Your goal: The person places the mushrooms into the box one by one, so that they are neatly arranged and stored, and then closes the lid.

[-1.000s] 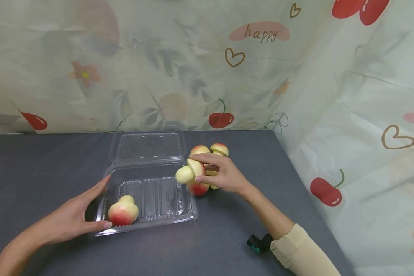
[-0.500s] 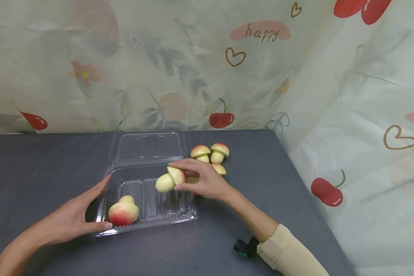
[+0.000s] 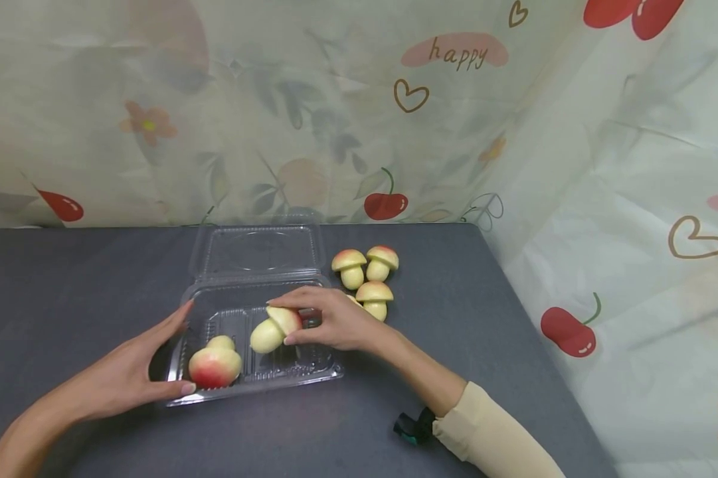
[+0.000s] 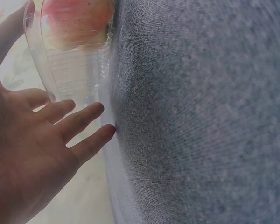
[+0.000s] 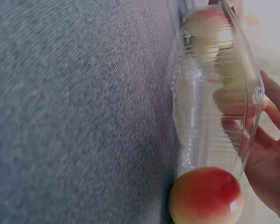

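Observation:
My right hand point(image 3: 341, 322) pinches a mushroom point(image 3: 269, 337) with a cream stem and red-tinged cap between thumb and fingers. It is over the middle of a clear plastic clamshell box point(image 3: 263, 384), tilted with its stem toward the left. Another mushroom point(image 3: 215, 366) lies in the box's left part, its red cap toward me. At the box's left end my left hand point(image 3: 119, 378) spreads its fingers, the thumb on the near rim. In the left wrist view the extended fingers point(image 4: 84, 119) point toward the box wall.
Several more mushrooms point(image 3: 374, 299) lie right of the box, one partly hidden behind the right hand. In the right wrist view a red-capped mushroom point(image 5: 206, 198) sits beside the box. The clear lid point(image 3: 257, 252) lies opened back toward the printed curtain point(image 3: 311, 99).
My right hand has carried the mushroom left and lower, from the box's right edge to over its middle. The left hand has stayed at the box's left end.

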`<move>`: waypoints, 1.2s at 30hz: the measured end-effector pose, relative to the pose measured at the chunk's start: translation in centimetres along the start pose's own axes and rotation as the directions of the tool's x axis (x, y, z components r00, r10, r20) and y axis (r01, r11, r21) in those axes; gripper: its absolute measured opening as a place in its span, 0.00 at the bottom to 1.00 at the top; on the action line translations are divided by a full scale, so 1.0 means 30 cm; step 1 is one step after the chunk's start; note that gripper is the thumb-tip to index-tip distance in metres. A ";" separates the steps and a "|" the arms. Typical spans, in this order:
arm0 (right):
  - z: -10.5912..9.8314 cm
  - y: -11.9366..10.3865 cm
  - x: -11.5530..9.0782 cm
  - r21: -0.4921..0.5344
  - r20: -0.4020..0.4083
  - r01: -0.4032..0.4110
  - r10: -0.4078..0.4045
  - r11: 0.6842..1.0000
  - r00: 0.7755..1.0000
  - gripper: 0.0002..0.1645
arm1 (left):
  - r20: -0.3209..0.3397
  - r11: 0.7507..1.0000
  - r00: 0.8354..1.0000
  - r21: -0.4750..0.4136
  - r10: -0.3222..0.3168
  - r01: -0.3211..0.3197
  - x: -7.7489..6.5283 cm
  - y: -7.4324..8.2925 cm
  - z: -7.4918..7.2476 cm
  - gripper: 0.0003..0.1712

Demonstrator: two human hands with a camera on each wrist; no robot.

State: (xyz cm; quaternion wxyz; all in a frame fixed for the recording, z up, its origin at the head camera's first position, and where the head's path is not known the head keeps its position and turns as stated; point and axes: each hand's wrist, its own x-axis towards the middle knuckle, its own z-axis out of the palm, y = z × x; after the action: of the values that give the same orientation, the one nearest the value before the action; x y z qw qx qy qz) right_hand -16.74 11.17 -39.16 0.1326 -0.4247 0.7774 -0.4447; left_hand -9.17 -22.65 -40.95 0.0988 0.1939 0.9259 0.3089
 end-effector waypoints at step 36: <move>0.054 -0.031 0.052 -0.230 0.233 -0.059 0.114 0.971 0.966 0.37 | 0.000 1.000 1.000 -0.011 0.019 -0.019 -0.002 -0.008 0.002 0.70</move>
State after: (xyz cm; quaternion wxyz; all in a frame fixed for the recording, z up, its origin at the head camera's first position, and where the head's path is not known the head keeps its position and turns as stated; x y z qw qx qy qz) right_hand -16.24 8.81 -39.05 0.1986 -0.4536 0.8176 -0.2936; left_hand -9.17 -22.82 -41.14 0.0970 0.2021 0.9223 0.3147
